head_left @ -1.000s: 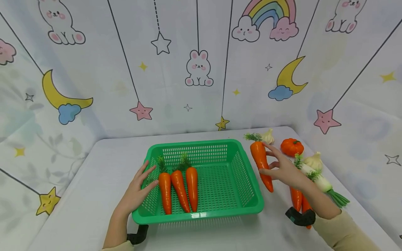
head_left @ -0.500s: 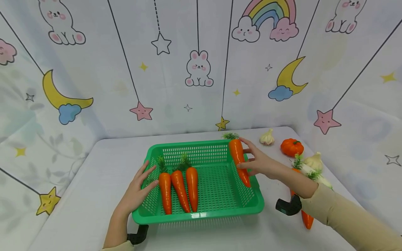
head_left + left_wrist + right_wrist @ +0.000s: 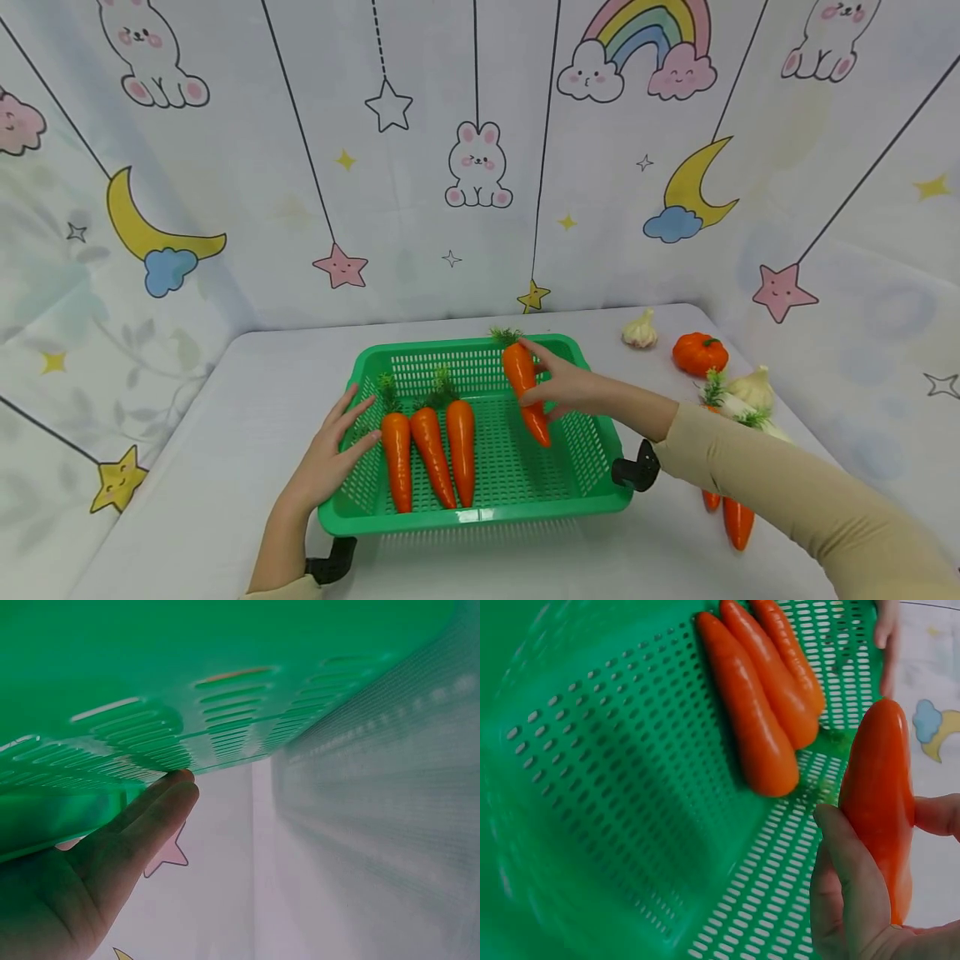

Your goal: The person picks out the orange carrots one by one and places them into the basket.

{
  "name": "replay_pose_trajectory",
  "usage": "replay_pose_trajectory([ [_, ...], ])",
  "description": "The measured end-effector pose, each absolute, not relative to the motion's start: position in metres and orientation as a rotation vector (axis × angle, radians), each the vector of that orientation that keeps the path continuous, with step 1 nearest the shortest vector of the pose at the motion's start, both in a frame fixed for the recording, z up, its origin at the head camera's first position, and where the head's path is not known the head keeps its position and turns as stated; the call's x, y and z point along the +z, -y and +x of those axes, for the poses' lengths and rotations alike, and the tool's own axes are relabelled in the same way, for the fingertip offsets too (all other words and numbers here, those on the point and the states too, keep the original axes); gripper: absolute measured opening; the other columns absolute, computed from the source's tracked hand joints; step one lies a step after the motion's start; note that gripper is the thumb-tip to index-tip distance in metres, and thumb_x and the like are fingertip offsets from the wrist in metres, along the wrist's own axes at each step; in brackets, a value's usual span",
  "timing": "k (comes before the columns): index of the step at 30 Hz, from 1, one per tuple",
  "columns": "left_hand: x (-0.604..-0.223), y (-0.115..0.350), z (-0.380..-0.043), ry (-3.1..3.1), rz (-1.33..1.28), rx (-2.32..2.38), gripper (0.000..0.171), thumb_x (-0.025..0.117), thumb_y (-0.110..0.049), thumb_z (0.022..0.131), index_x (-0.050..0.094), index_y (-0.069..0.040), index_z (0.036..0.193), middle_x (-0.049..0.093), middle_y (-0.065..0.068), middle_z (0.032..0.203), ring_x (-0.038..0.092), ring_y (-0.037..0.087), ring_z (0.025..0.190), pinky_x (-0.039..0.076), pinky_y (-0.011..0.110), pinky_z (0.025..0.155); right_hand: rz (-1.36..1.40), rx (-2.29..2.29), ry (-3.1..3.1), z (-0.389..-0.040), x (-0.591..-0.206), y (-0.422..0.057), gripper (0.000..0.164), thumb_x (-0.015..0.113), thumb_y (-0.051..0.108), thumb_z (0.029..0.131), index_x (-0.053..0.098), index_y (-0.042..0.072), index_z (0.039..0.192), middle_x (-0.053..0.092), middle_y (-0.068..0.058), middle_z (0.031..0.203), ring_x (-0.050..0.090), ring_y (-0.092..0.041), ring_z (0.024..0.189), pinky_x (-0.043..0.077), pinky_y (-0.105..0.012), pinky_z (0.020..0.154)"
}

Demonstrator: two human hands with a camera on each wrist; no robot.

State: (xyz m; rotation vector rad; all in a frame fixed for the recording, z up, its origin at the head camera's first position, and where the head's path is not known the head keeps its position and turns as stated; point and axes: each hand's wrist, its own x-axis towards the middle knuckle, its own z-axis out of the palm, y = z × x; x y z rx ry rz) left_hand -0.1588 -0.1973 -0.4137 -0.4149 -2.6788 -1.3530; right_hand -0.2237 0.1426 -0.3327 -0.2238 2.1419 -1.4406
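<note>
A green plastic basket [image 3: 551, 508] with slotted walls stands at the middle of the table. Three orange carrots [image 3: 462, 450] with green tops lie side by side in its left half. My left hand [image 3: 330, 454] holds the basket's left rim, fingers lying along the outside of the wall in the left wrist view and thumb over the inside. My right hand [image 3: 566, 383] grips another carrot [image 3: 879, 780] between thumb and fingers, above the right part of the basket. This carrot tilts, its leafy top toward the far rim, its tip toward me.
On the table's right side lie a garlic bulb [image 3: 640, 330], a small orange pumpkin [image 3: 700, 354], another garlic bulb [image 3: 752, 388], white-bulbed green vegetables [image 3: 738, 407] and more carrots [image 3: 738, 523], partly behind my right sleeve. A patterned cloth [image 3: 420, 208] hangs behind the table.
My right hand has carried the carrot leftward from beside the basket, across its right rim, to above its inside. My left hand and the three carrots in the basket have stayed put.
</note>
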Motion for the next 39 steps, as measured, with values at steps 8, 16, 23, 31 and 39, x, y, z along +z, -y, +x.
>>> replay_pose_trajectory([
  [8,-0.412,0.196,-0.158,2.685,-0.415,-1.334,0.053,0.054,-0.029,0.092,0.040,-0.006,0.138,0.012,0.013,0.151,0.012,0.042,0.134,0.019,0.071,0.093,-0.155,-1.390,-2.136,-0.234,-0.347,-0.120,0.090,0.065,-0.001,0.078,0.011,0.023,0.146,0.029,-0.024,0.131,0.057,-0.033,0.091,0.054,-0.044,0.063],
  [16,-0.412,0.196,-0.158,2.692,-0.414,-1.329,0.054,0.054,-0.031,0.092,0.040,-0.005,0.138,0.012,0.014,0.151,0.012,0.042,0.134,0.019,0.071,0.093,-0.127,-1.267,-2.147,-0.236,-0.363,-0.100,0.089,0.068,-0.001,0.075,0.017,0.019,0.145,0.042,-0.020,0.114,0.058,-0.031,0.084,0.054,-0.042,0.059],
  [23,-0.412,0.196,-0.158,2.701,-0.408,-1.326,0.055,0.055,-0.031,0.092,0.040,-0.006,0.138,0.011,0.013,0.151,0.012,0.041,0.135,0.019,0.071,0.093,-0.077,-1.237,-2.102,-0.236,-0.375,-0.088,0.090,0.069,-0.004,0.073,0.018,0.018,0.144,0.042,-0.019,0.112,0.059,-0.033,0.080,0.054,-0.045,0.059],
  [31,-0.410,0.196,-0.157,2.697,-0.408,-1.323,0.054,0.054,-0.030,0.092,0.040,-0.006,0.138,0.012,0.013,0.151,0.012,0.041,0.134,0.019,0.070,0.094,-0.066,-1.191,-2.135,-0.234,-0.387,-0.080,0.090,0.070,-0.006,0.071,0.019,0.015,0.143,0.042,-0.018,0.108,0.060,-0.034,0.075,0.054,-0.044,0.056],
  [39,-0.410,0.196,-0.157,2.696,-0.410,-1.325,0.054,0.055,-0.029,0.092,0.040,-0.005,0.138,0.012,0.014,0.151,0.012,0.042,0.134,0.019,0.070,0.093,-0.071,-1.187,-2.130,-0.234,-0.395,-0.078,0.095,0.072,-0.010,0.069,0.018,0.017,0.142,0.041,-0.020,0.109,0.059,-0.035,0.076,0.054,-0.046,0.057],
])
